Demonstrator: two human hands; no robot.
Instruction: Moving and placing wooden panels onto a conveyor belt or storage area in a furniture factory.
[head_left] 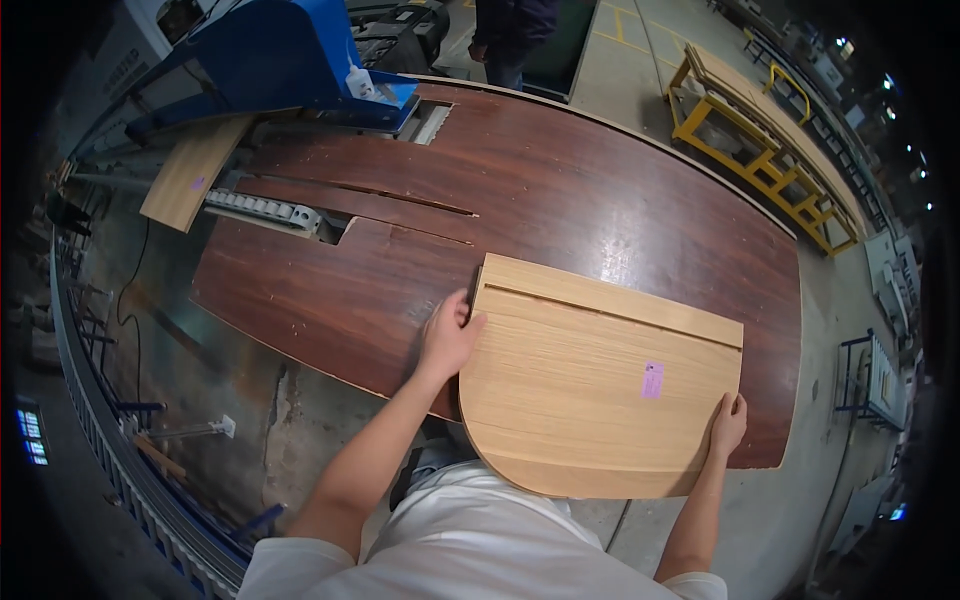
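Note:
A light wooden panel (590, 400) lies over the near right part of the brown tabletop, its near edge against my white shirt. It has a rounded near left corner, a long groove along the far edge and a small purple label (652, 381) on top. My left hand (450, 338) is closed around its left edge, fingers partly hidden beside it. My right hand (730, 428) grips the right edge, with the fingertips partly out of sight. A thin edge shows under the panel's far left corner; I cannot make out whether it is a second panel.
The brown wood-grain table (560, 180) has slots and a roller strip (265, 210) at left. Beside that stands a blue machine (270, 70) holding a white bottle (360, 82), with another wooden board (195, 175) below. A person (512, 40) stands beyond; a yellow-framed trolley (760, 165) is at far right.

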